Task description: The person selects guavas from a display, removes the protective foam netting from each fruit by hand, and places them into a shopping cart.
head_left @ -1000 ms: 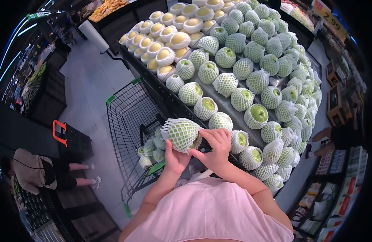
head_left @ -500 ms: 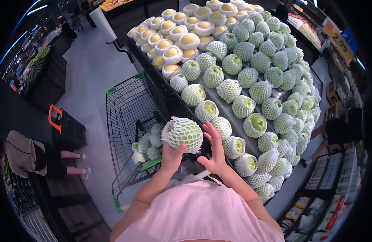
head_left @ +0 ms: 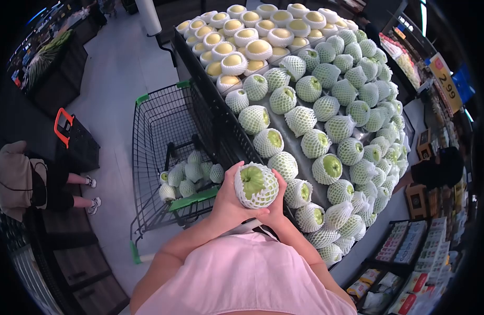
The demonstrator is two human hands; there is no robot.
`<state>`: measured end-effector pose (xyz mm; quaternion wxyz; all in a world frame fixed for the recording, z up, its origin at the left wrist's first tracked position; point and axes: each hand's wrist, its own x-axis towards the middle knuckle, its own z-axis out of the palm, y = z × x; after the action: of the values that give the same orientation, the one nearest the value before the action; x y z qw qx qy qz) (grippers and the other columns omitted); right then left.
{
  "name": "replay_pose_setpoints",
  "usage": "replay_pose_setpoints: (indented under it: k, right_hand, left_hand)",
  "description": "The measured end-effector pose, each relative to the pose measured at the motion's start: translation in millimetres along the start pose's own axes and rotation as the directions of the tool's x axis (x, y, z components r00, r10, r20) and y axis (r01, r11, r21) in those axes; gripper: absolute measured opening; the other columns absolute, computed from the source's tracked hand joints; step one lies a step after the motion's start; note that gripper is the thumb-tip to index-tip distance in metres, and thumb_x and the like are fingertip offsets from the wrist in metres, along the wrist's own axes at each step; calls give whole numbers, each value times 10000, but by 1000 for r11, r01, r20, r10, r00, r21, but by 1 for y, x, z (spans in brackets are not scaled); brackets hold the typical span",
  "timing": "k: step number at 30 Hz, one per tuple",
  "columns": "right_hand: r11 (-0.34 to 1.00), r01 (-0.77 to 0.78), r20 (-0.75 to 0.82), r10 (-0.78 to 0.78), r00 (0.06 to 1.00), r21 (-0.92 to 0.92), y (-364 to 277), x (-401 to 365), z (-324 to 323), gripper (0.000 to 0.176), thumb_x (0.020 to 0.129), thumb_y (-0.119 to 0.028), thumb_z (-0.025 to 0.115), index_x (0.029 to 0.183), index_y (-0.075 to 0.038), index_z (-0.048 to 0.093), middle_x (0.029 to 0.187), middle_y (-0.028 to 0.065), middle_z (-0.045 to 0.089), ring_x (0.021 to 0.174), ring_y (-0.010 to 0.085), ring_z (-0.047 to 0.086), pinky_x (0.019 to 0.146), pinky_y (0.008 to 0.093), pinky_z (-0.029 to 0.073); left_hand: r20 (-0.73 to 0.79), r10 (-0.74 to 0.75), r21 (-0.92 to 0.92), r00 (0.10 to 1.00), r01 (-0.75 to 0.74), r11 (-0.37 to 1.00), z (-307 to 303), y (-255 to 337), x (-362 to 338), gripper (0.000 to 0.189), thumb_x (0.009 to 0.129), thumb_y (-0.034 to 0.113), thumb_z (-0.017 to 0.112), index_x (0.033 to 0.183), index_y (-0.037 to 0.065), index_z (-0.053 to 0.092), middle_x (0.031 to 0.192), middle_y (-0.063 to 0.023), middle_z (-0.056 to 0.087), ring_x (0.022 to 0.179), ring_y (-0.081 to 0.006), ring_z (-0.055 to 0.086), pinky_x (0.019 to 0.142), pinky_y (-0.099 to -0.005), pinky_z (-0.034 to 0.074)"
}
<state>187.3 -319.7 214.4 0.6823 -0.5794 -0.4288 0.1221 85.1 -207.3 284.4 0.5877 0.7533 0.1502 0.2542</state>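
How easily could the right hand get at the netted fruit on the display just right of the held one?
Probably yes: the neighbouring fruit lies uncovered close beside the right hand, nothing between. But that hand, with the left hand, now cups the held fruit, so it is not free.

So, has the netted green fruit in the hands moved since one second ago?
Yes. The netted fruit has shifted right, off the shopping cart toward the display edge, and turned its bare green top upward.

1 held melon (head_left: 256, 185), 1 cart (head_left: 163, 122), 1 basket (head_left: 78, 147)
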Motion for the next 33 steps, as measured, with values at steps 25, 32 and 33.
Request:
replay_pose_setpoints:
  k: [25,32,33]
  right_hand:
    - [77,-733,626,465,626,676,-28,3,81,911,691,-544,769,1426,-189,364,1406,21,447,1310,235,415,1108,448,316]
    - [9,-800,720,430,545,600,-31,-4,112,1029,648,-719,692,1470,-238,301,1511,-5,303,1404,263,258,1132,516,228]
    - [-29,-783,714,432,551,622,-27,-7,112,988,666,-670,721,1458,-231,324,1487,-1,346,1379,254,306,1126,502,249]
  left_hand:
    - [-148,428,586,892,-269,764,-62,-22,-36,973,545,286,861,1394,141,409,1375,-215,425,1188,-403,490,977,-527,420]
    - [-202,493,623,846,-277,731,-90,-51,-65,887,601,256,834,1373,155,408,1340,-250,453,1092,-401,572,864,-434,522]
    - [-218,503,600,837,-291,745,-90,-57,-70,898,603,254,834,1378,151,394,1339,-257,452,1095,-406,570,864,-435,523]
